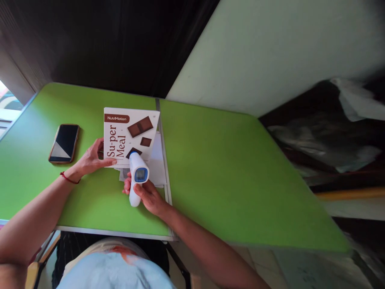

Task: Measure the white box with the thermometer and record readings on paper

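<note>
My left hand (98, 156) grips the lower left corner of a white box (132, 134) printed with chocolate pieces and "Su-per Meal", its thumb on the front face. The box is held up on the table with its printed side toward me. In my right hand (150, 196) is a white infrared thermometer (136, 176) with a blue-framed screen. The thermometer's nose points at the lower part of the box; whether the two touch I cannot tell. Behind and below the box lie white papers (158, 164), partly hidden.
A smartphone (64, 143) in a brown case lies on the green folding table (225, 172), left of the box. A metal-edged seam runs across the tabletop. Behind stand a dark panel (105, 44) and a pale wall (240, 52). Plastic-wrapped items (319, 140) sit on shelving at right.
</note>
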`<state>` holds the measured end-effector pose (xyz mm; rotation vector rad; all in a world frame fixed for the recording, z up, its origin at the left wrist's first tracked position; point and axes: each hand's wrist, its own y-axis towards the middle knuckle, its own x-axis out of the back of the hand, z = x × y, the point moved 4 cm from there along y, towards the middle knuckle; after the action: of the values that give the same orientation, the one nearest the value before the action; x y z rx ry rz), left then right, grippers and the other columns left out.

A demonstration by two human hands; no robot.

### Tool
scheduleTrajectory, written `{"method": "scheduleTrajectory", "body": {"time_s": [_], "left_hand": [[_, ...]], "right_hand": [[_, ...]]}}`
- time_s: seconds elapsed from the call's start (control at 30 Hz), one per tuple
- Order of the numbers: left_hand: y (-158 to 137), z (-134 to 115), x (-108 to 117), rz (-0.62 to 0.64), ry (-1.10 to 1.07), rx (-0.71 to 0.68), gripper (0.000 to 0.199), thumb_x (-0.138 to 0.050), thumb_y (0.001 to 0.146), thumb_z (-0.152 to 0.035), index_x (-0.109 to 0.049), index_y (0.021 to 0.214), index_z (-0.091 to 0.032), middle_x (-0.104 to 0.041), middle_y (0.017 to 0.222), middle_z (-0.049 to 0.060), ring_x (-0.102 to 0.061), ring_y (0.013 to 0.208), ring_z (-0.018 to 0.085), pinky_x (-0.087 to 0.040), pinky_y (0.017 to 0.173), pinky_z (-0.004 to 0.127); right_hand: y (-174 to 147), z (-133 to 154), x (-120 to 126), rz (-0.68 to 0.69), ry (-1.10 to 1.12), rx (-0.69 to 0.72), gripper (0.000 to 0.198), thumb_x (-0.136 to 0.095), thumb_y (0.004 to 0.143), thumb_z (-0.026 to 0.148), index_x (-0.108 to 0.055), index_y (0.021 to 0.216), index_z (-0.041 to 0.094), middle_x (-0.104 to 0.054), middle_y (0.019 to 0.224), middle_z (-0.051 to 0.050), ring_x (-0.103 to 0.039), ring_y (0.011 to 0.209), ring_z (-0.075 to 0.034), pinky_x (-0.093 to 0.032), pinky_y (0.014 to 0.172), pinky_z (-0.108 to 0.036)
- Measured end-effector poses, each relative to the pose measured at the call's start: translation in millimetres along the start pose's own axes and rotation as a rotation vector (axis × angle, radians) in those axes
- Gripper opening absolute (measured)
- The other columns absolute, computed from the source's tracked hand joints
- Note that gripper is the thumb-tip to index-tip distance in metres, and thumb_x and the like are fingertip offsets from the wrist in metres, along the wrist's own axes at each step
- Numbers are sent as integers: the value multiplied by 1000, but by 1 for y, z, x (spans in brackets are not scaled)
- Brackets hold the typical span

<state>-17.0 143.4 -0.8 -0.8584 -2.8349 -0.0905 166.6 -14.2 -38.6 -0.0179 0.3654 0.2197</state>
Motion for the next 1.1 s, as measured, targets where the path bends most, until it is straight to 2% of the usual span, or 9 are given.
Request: {"method": "scheduleTrajectory", "body": {"time_s": [0.37, 0.6, 1.1], "left_hand": [[-2, 3, -2, -3, -17, 29, 92, -104, 64, -53, -56, 134, -19, -77, 139, 20, -75, 130, 41, -64, 111, 59], [-2, 3, -1, 7, 0, 6, 89, -103, 67, -50, -57, 137, -19, -78, 136, 18, -78, 124, 40, -67, 104, 55], [-1, 1, 2, 17, 39, -43, 88, -102, 71, -51, -58, 141, -20, -80, 135, 17, -79, 126, 40, -70, 105, 53]], "right_hand": [[-3, 1, -1, 10, 3, 23, 52, -76, 98, 75, -65, 111, 26, -64, 96, -2, -62, 82, -18, -63, 86, -42], [-2, 2, -1, 6, -20, 38, 52, -74, 98, 76, -66, 108, 26, -65, 93, -2, -62, 81, -19, -62, 87, -42], [-2, 5, -2, -17, -30, 27, 56, -76, 95, 80, -65, 107, 26, -66, 94, -2, -63, 81, -18, -65, 87, -43]]}}
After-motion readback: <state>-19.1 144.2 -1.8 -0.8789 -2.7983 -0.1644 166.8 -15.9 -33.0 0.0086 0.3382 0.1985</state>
